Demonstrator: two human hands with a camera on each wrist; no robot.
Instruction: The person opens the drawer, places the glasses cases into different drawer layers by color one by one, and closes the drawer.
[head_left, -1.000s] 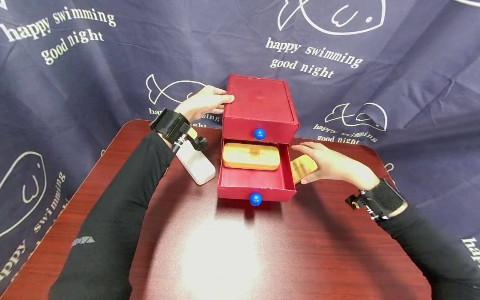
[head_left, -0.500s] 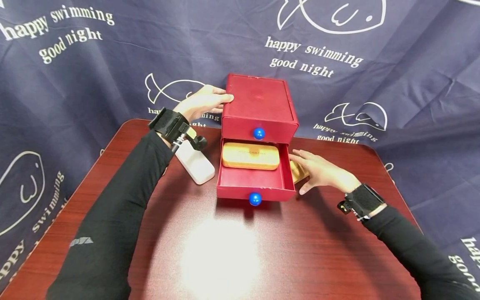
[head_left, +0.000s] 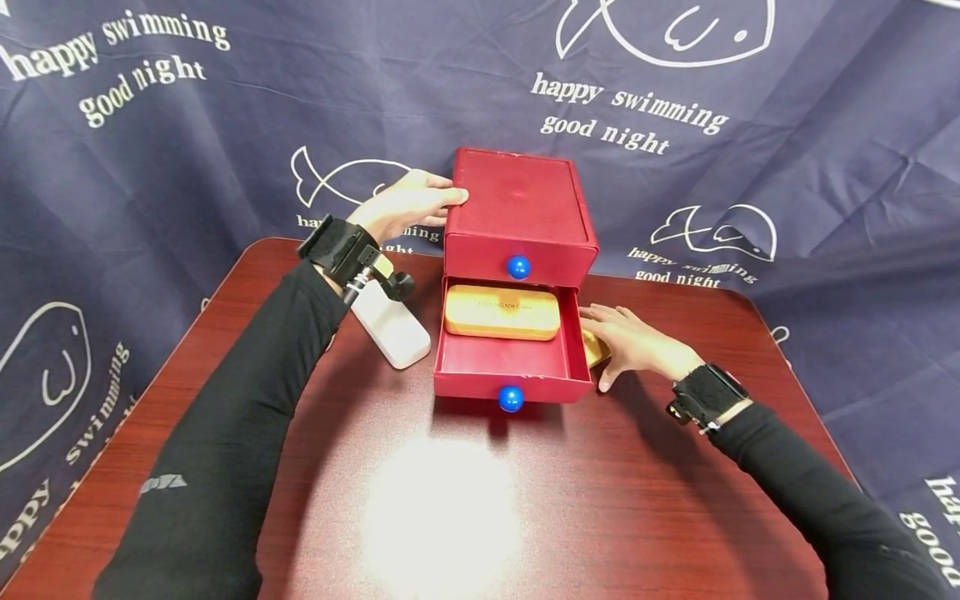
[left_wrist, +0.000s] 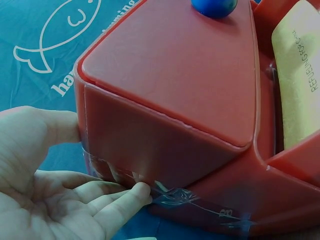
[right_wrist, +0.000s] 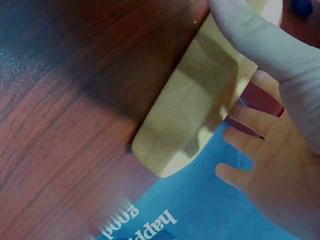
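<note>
A red two-drawer box stands at the back of the table, its lower drawer pulled out and the upper one closed. In that lower drawer lies a yellow glasses case with small print. My left hand rests on the box's left side, thumb at the top edge, fingers fairly straight against the taped side wall. To the right, my right hand reaches over a second yellow glasses case on the table. Its thumb and spread fingers straddle the case, partly hiding it in the head view.
A white glasses case lies left of the box, below my left wrist. Blue knobs stick out from the upper drawer and the lower drawer, such as the lower knob. A dark blue printed curtain hangs right behind the table.
My right hand has moved left over the second yellow case, covering more of it and coming closer to the drawer's side. The left hand and the box have stayed put.
</note>
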